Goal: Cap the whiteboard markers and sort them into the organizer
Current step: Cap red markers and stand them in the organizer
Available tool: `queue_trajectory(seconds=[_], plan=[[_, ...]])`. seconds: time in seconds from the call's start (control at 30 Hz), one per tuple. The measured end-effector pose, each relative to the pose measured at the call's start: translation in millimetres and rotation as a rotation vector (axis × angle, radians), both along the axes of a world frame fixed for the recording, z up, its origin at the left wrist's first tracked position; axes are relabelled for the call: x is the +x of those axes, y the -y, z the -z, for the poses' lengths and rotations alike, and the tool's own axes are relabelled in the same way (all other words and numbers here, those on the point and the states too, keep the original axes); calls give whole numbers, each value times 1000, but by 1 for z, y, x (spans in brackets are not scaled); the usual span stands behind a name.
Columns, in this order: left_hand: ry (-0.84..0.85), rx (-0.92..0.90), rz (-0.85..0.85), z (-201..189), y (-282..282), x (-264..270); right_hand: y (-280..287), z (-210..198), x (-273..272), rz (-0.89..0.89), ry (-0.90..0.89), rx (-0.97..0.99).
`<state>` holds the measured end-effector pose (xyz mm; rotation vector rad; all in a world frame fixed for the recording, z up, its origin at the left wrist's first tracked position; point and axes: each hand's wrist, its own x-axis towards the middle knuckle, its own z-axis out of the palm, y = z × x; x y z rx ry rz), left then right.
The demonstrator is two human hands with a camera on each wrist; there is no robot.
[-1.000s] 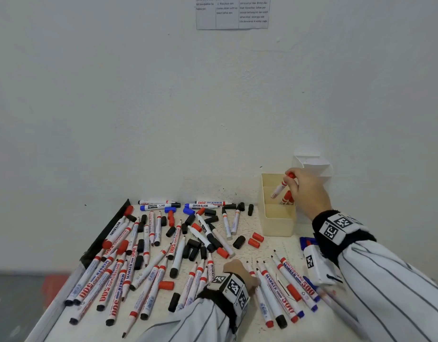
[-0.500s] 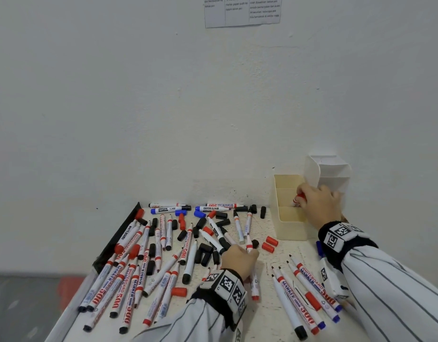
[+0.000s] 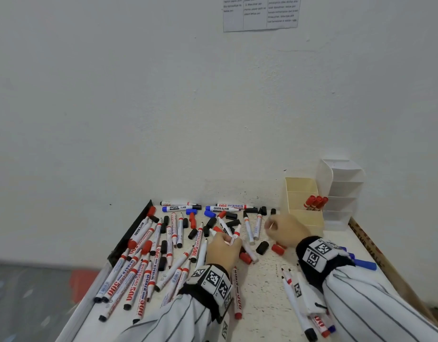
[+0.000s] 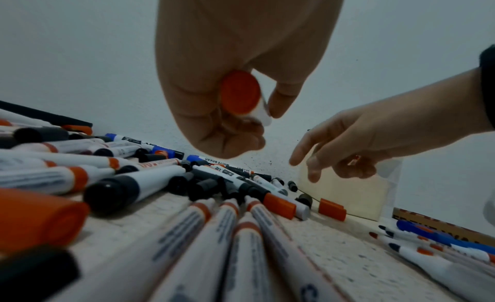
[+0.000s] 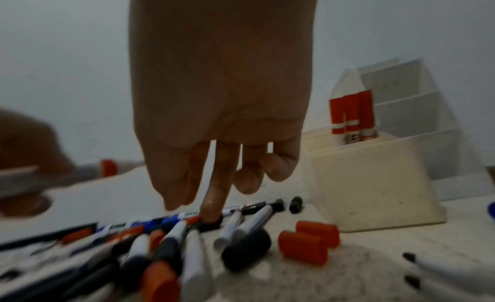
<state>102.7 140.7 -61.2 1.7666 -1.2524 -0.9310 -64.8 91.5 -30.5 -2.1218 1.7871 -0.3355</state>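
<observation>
White speckled bench (image 3: 267,287) against a plain white wall, littered with loose markers and caps.

Nearest: rows of uncapped markers lying in front of both wrists, long axes running roughly away from the person.

Left hand (image 3: 224,250) is hovering over the middle of the pile, fingers curled round a red-ended marker (image 4: 241,95). Left wrist view is showing its red butt end-on toward the camera, so the barrel is pointing forward and away from the palm; the tip is hidden from that view. In the head view, a red-collared end (image 3: 235,234) is sticking out past the fingers.

Right hand (image 3: 285,230) is sitting just right of it, fingers loosely hanging and parted, holding nothing I can make out. Two loose red caps (image 5: 308,240) are lying on the bench below and slightly to the right of those fingers, with a black cap (image 5: 246,250) just left of them.

Judgement: the right hand is nearer the red caps; the coming move depends on picking one up and sliding it onto the marker's far end, along its barrel.

Farthest: cream organizer (image 3: 309,222) by the wall, three capped red markers (image 3: 315,202) standing in its middle compartment, a white organizer (image 3: 346,188) directly alongside.
</observation>
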Motion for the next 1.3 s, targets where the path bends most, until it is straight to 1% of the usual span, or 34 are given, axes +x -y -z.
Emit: queue_trajectory(seconds=[0.03,0.1,0.17,0.23,0.33,0.47,0.67,0.73,0.83,0.9,1.0,1.03,1.1,1.2,1.3], plan=[[-1,-2,-13,0,-1,4,-3,4,10,-63,-45,79],[7,-5,-24,1,-3,11,-9,16,28,-154,-112,148],[10,2,-35,2,-6,18,-15,31,42,-197,-199,126],[-25,12,-44,4,-8,24,-19,45,50,-184,-281,73],[-36,41,-39,6,-12,29,-22,57,53,-119,-278,17],[-22,74,-31,9,-15,33,-24,58,55,-88,-272,-26],[-9,66,-12,13,-18,35,-29,56,59,-76,-263,3],[-5,57,-13,16,-20,36,-30,53,57,-56,-227,-3],[22,48,-10,20,-21,37,-30,49,52,-23,-100,-67],[26,52,11,21,-22,38,-27,46,48,16,64,-105],[67,50,54,23,-21,37,-24,42,46,66,389,-153],[86,41,66,23,-21,37,-24,41,45,69,445,-175],[107,23,86,23,-21,35,-26,41,44,52,484,-197],[120,14,100,21,-22,33,-28,42,45,-19,431,-158],[131,-7,107,20,-22,30,-29,42,46,-31,424,-139]])
